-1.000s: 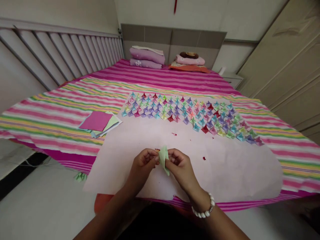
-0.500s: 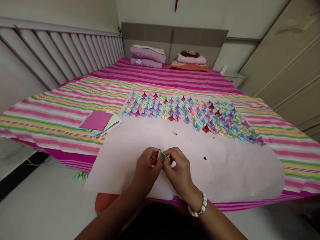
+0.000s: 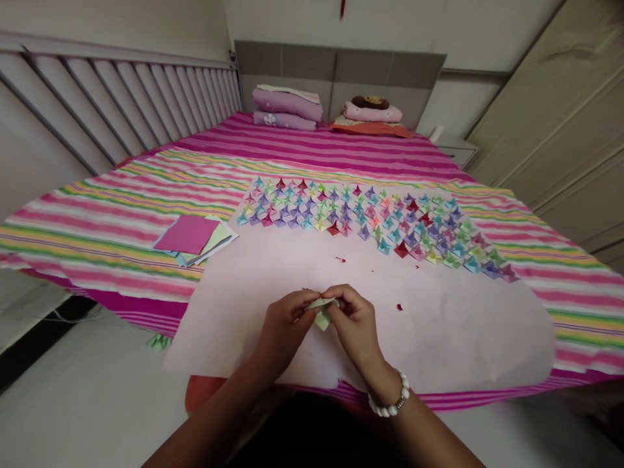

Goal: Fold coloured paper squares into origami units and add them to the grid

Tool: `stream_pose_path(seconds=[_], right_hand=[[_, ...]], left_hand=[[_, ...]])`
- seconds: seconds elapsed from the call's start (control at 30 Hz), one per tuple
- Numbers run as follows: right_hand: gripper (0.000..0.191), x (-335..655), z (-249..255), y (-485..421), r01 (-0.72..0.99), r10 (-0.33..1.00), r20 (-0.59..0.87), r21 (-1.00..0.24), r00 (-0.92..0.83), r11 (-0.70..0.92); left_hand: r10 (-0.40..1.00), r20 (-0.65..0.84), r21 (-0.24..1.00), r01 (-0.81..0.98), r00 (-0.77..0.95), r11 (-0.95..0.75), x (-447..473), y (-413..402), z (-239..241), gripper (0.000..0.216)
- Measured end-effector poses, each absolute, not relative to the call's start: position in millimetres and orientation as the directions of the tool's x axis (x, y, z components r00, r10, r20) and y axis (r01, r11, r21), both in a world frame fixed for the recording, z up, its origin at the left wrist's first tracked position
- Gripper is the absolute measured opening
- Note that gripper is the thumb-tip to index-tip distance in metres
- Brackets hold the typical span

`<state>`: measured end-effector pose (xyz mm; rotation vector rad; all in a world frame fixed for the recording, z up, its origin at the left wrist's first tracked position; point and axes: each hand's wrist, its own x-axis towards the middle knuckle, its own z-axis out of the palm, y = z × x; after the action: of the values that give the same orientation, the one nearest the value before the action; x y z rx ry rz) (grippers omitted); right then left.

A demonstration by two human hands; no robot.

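A small piece of folded light-green paper [image 3: 322, 318] is pinched between both hands above the large pale sheet [image 3: 234, 312]. My left hand [image 3: 287, 325] is closed on its left side, thumb and fingertips pressed together. On the right side my right hand [image 3: 355, 322], with a white bead bracelet at the wrist, grips it the same way. One part of the paper hangs down in a point between the thumbs. Beyond the hands, rows of folded paper pieces [image 3: 345, 213] in many colours stand across the far half of the sheet.
To the left lies a stack of square coloured paper [image 3: 188, 234], magenta on top. Small red scraps [image 3: 400, 307] are scattered on the sheet. A striped bedspread [image 3: 117, 214] lies beneath everything. Folded bedding [image 3: 287, 107] sits by the headboard, and green paper [image 3: 158, 342] is on the floor.
The green paper has turned in my fingers: a flat upper edge and a point hanging below now show. Both hands have shifted slightly and keep their hold.
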<state>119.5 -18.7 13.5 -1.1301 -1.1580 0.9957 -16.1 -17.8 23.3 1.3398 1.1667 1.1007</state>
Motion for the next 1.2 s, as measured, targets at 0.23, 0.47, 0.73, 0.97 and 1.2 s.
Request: stream_pose_path(seconds=[0.23, 0.47, 0.73, 0.97, 1.2], right_hand=[[0.011, 129, 13, -16, -0.29, 0.999, -0.034, -0.957, 0.027, -0.024], [0.018, 131, 15, -16, -0.366, 1.0, -0.021, -0.93, -0.021, -0.027], [0.028, 134, 18, -19, -0.367, 0.989, 0.015, -0.929, -0.147, -0.04], [0.023, 130, 17, -19, -0.231, 0.992, -0.031, -0.971, -0.119, -0.058], [0.024, 128, 17, -21, -0.204, 0.991, -0.032, -0.977, -0.133, -0.059]], left_hand=[[0.949, -0.116, 0.987, -0.074, 0.295, 0.143, -29, -13, 33, 0.028], [0.958, -0.111, 0.98, -0.132, 0.264, 0.15, -30, -14, 34, 0.033], [0.975, -0.113, 0.993, -0.02, 0.191, 0.119, -31, -13, 41, 0.015], [0.978, -0.104, 0.994, -0.012, 0.182, 0.108, -32, -14, 38, 0.022], [0.944, -0.096, 0.981, -0.128, 0.317, 0.143, -29, -11, 50, 0.028]])
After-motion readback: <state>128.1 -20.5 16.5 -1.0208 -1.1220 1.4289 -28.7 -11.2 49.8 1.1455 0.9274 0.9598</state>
